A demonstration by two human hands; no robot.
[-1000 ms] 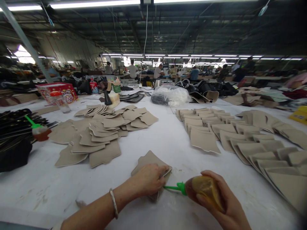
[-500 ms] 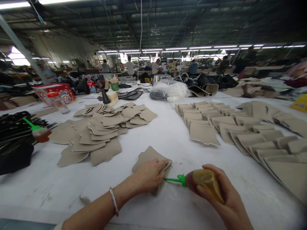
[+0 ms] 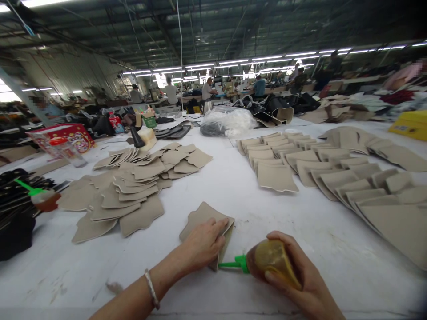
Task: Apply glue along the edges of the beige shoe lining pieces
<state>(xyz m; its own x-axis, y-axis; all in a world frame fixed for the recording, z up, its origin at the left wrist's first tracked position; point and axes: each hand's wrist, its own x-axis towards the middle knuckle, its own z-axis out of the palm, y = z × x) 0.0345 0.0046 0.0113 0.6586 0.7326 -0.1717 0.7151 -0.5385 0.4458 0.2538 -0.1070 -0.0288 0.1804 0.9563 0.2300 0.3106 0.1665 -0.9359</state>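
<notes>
My left hand (image 3: 202, 244) presses flat on a small stack of beige cut fabric pieces (image 3: 200, 216) on the white table (image 3: 233, 186); its fingers lie stretched over the stack's right edge. A bracelet sits on that wrist. My right hand (image 3: 300, 280) is wrapped round a squeeze bottle of amber glue (image 3: 270, 262). The bottle's green nozzle (image 3: 231, 264) points left and touches the lower right edge of the stack.
A loose heap of beige pieces (image 3: 133, 186) lies at the left. Overlapping rows of the same pieces (image 3: 333, 178) cover the right. A second glue bottle (image 3: 40, 198) rests on black material at far left. A red box (image 3: 62, 135) and plastic bag (image 3: 230, 121) stand behind; other people work far off.
The bottle's nozzle has slid down along the stack's right edge toward its lower corner. My left hand stays on the stack. The camera has tilted slightly.
</notes>
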